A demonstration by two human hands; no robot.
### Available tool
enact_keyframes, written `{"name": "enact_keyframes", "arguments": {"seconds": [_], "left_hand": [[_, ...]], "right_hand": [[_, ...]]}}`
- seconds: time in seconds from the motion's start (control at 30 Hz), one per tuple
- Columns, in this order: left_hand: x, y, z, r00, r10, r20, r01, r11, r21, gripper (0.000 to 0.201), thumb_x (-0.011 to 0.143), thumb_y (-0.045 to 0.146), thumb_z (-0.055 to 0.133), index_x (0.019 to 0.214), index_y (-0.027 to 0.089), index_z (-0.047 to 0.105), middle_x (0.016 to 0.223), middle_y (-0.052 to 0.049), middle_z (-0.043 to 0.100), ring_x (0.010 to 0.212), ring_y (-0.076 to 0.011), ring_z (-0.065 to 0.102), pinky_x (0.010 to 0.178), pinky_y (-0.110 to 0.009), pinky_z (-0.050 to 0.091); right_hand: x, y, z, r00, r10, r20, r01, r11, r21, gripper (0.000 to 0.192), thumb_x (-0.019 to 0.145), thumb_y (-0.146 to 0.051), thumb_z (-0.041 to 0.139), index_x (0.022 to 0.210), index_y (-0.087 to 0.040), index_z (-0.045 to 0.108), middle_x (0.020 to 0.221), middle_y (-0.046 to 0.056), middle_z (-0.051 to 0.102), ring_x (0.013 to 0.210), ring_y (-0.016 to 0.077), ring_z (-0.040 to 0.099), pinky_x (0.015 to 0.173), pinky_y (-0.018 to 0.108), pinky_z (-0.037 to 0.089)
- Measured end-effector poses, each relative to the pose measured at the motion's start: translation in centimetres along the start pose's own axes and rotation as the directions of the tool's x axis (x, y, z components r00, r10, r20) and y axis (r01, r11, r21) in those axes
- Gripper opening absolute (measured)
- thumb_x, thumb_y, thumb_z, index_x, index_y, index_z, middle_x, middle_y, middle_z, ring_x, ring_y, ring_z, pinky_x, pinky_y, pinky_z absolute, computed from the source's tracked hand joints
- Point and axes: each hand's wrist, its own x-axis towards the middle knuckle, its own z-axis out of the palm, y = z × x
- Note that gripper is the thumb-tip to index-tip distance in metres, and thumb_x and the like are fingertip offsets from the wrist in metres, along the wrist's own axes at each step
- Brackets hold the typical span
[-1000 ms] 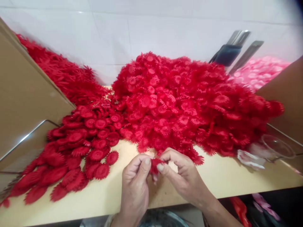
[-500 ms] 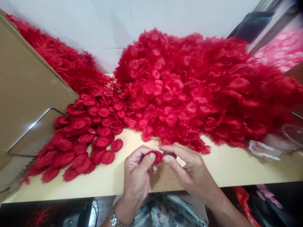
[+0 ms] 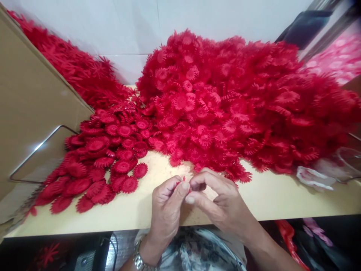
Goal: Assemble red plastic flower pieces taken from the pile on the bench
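Between the thumb and fingers of my left hand [image 3: 169, 205] is a red artificial flower piece [image 3: 184, 178]. Most of it is covered by the thumb, and only thin bits of its red edge show. My right hand [image 3: 221, 199] meets it from the right, thumb and index finger curled at the piece's edge. Both hands are over the front of the pale tabletop [image 3: 270, 195]. Left of them lies a spread of thicker red flower discs [image 3: 122, 165] with fringed rims. Behind rises a large heap of loose red fringed flower pieces [image 3: 203, 109].
A cardboard box side [image 3: 34, 82] with a bent metal wire [image 3: 36, 146] stands at left. Red star-shaped pieces [image 3: 70, 64] pile up behind it. Clear plastic wrapping [image 3: 316, 178] lies at right. A white wall [image 3: 113, 22] closes off the back.
The flower piece has turned in my fingers, so its fringed face is now mostly hidden. My right thumb and index finger have come in closer to my left thumb.
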Motion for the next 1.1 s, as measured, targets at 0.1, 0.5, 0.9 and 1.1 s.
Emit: {"name": "enact_keyframes", "arguments": {"seconds": [0.1,0.5,0.9,1.1], "left_hand": [[-0.3,0.0,-0.3,0.999,0.012,0.044,-0.012,1.000,-0.008,0.033,0.083,0.036,0.053,0.057,0.017,0.047,0.057,0.004,0.033,0.055,-0.0102,0.029,0.051,-0.023,0.027],[-0.3,1.7,0.3,0.982,-0.158,-0.108,0.117,0.942,-0.314,0.018,0.068,0.026,0.068,0.058,0.014,0.060,0.058,0.001,0.050,0.047,-0.0069,0.038,0.043,-0.018,0.029],[-0.8,1.7,-0.4,0.888,0.440,-0.134,-0.376,0.863,0.339,0.015,0.081,0.018,0.055,0.067,0.020,0.061,0.068,-0.001,0.055,0.068,-0.0158,0.051,0.062,-0.025,0.039],[-1.1,1.8,-0.3,0.902,0.424,-0.077,-0.381,0.869,0.315,0.015,0.079,0.017,0.055,0.068,0.020,0.064,0.070,-0.003,0.059,0.070,-0.0172,0.054,0.061,-0.025,0.040]], "right_hand": [[0.2,0.1,0.1,0.997,0.052,0.062,-0.055,0.998,0.040,0.007,0.081,-0.019,0.058,0.076,-0.019,0.053,0.068,-0.003,0.054,0.064,0.0095,0.051,0.061,0.021,0.040],[-1.0,0.7,2.2,0.980,-0.128,-0.149,0.133,0.991,0.021,0.010,0.086,-0.012,0.044,0.082,-0.020,0.049,0.074,0.001,0.052,0.070,0.0135,0.053,0.063,0.025,0.042],[-1.0,0.9,2.0,0.994,0.105,0.031,-0.109,0.955,0.275,0.014,0.085,-0.032,0.050,0.091,-0.020,0.053,0.084,0.003,0.054,0.078,0.0154,0.053,0.067,0.026,0.044],[-0.7,0.9,2.5,0.944,0.297,0.146,-0.331,0.830,0.449,0.013,0.082,-0.030,0.056,0.082,-0.019,0.050,0.071,-0.001,0.053,0.066,0.0113,0.052,0.059,0.021,0.042]]}}
